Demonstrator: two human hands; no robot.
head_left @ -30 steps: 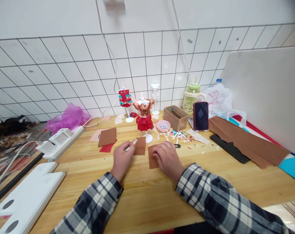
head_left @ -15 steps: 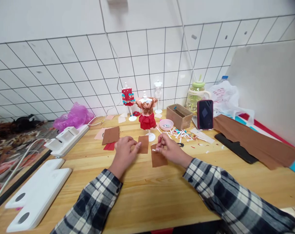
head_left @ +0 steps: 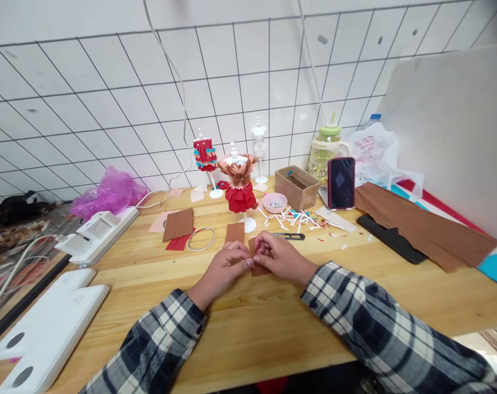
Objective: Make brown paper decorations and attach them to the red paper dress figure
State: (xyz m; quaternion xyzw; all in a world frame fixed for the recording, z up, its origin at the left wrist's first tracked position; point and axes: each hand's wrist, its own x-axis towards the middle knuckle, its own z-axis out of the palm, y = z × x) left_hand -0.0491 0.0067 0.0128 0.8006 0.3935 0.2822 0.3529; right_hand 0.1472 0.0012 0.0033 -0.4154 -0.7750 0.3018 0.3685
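My left hand (head_left: 226, 268) and my right hand (head_left: 283, 257) meet low over the table, thumbs and fingertips pinched close together. Whatever sits between their fingertips is too small or hidden to make out. Under the right fingers lies a small brown crepe-like paper piece (head_left: 260, 270), partly covered by the hand. A second brown piece (head_left: 235, 232) lies just beyond the left fingers. Behind it stands a small white dress form (head_left: 240, 200) wearing a red skirt and a pleated brown-and-pink top. Thread snips (head_left: 292, 236) rest beyond the right hand.
Two more mini dress forms stand behind, one in red (head_left: 205, 156), one bare white (head_left: 259, 148). Right of them are a pink dish (head_left: 275, 203), white strips (head_left: 292, 219), a cardboard box (head_left: 298, 189) and a propped phone (head_left: 341, 183). A thin ring (head_left: 201, 239) lies left, near a power strip (head_left: 104, 235).
My left hand has moved right and closed its fingertips against my right hand's. The small white strip seen at the right fingertips is now hidden. The view has shifted slightly.
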